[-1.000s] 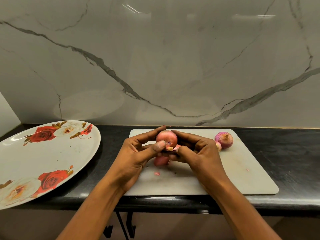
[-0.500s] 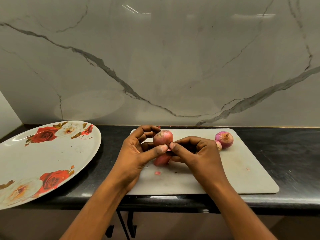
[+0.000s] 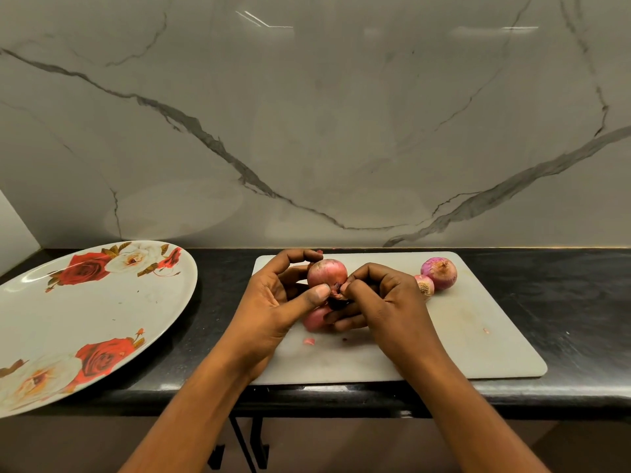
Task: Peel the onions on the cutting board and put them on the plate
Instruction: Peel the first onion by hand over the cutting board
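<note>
Both forearms reached in from the near edge of the counter [image 3: 563, 285] and met over the cutting board [image 3: 478, 336]. The left hand [image 3: 273, 302] cupped an onion [image 3: 326, 273] and held it up off the board. Its fingers curled round the far side, the forefinger hooked over the top, and the thumb lay flat against the near side. The right hand [image 3: 386, 302] was closed up against the onion from the other side, with its knuckles up and its fingers bunched. Its thumb and forefinger pinched a dark flap of skin [image 3: 336, 293] at the onion's near end, just past the tip of the left thumb. The lower fingers of the right hand stretched leftward beneath the onion.

Directly below the two hands a second onion [image 3: 316, 320] lay on the board, partly hidden by them. Just to the right of the right hand's knuckles sat a small onion [image 3: 425, 286]. A large onion [image 3: 438, 273] sat just beside it, farther from the hand. A small pink scrap [image 3: 309, 341] lay on the board, nearer the person than the left thumb. Well to the left of the left hand, off the board, a plate [image 3: 102, 319] with a rose pattern rested on the black counter.
</note>
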